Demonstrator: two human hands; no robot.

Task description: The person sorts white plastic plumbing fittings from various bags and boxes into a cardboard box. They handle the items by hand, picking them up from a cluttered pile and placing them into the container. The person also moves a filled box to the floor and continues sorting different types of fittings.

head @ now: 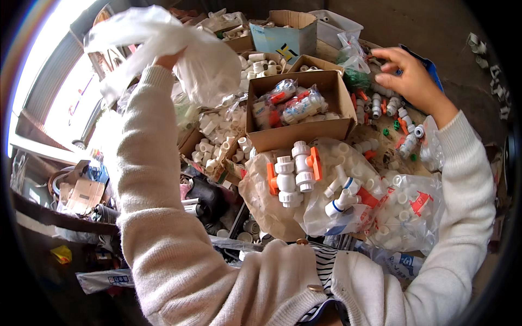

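Observation:
My left hand (169,60), partly hidden by plastic, is raised at the upper left and grips a translucent white plastic bag (208,61). At the upper right my right hand (408,75) is raised with its fingers apart, above white plastic ball valves (376,105) with orange handles. Two more white ball valves (287,181) with orange handles lie side by side on a brown plastic sheet (261,171), nearer my body. Behind them an open cardboard box (295,136) holds bagged valves (305,106). White pipe fittings with blue rings (344,199) lie right of the pair on clear plastic.
Cardboard boxes of white pipe fittings (212,153) stand left of and behind the open box. A blue-sided carton (281,38) and a white plastic bin (336,26) stand at the back. A clear bag of fittings (408,212) lies beside my right forearm.

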